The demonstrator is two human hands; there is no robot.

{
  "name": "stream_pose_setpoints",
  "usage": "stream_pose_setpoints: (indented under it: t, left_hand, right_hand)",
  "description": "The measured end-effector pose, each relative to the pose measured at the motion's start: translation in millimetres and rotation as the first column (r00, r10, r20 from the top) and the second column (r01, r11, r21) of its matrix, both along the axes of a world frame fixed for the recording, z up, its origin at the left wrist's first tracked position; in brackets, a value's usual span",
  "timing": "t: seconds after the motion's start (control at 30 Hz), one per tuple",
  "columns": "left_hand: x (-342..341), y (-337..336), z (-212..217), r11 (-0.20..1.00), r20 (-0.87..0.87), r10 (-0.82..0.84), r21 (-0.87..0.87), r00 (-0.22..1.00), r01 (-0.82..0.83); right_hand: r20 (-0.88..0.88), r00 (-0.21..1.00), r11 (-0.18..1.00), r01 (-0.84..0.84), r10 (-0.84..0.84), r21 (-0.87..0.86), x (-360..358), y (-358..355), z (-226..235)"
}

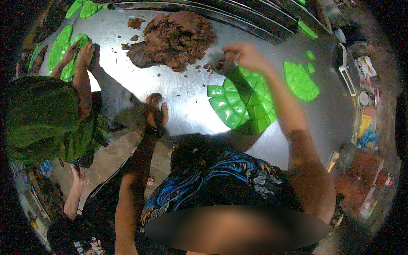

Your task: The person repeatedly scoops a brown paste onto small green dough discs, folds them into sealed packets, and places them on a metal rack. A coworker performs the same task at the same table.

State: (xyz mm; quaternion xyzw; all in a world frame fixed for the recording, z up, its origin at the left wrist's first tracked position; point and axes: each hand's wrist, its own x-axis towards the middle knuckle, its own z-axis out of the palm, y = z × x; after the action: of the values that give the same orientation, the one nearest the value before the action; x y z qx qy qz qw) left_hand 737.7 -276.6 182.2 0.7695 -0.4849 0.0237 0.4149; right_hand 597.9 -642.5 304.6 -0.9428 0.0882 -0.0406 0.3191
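Observation:
A large crumbly brown mass (180,40), like dough or filling, sits on the shiny metal table (114,80). My right hand (250,57) reaches over the table right of the mass, close to loose brown crumbs. It is smeared by motion, so its grip is unclear. Just below it lies a glossy green sheet (229,104) scored into segments, shaped like a fan or shell. My left hand (156,111) is at the table's near edge, fingers loosely curled and apart from the thumb, with nothing visible in it.
Another green segmented piece (301,80) lies at the right, with small green bits above it. On the left, a co-worker in a dark green top (46,119) handles green pieces (61,49). Dark metal rails (255,19) run along the back.

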Motion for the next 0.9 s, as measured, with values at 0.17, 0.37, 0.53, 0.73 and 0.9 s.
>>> stream_pose_setpoints:
  t: [0.17,0.37,0.53,0.73,0.9]
  left_hand:
    - [6,-4,10,0.995,0.064,-0.024,-0.091,0.998,0.030]
    - [-21,-3,41,0.987,-0.329,0.156,0.096,0.931,-0.131]
    - [-75,-36,84,0.952,-0.717,0.101,-0.131,0.689,-0.276]
    - [-89,-34,97,0.954,-0.692,0.142,-0.095,0.708,-0.284]
    - [-106,3,54,0.943,0.201,0.180,0.243,0.963,-0.227]
  right_hand:
    - [-0.057,0.998,0.875,-0.001,-0.030,-0.483,-26,75,-72]
    - [-0.156,0.982,0.985,0.086,-0.109,-0.147,-23,121,-44]
    - [0.133,0.916,0.872,0.303,-0.377,0.384,-27,178,6]
    - [0.009,0.896,0.711,0.347,-0.444,0.612,-58,238,1]
    - [0.364,0.922,0.988,-0.097,0.135,-0.119,-99,247,-24]
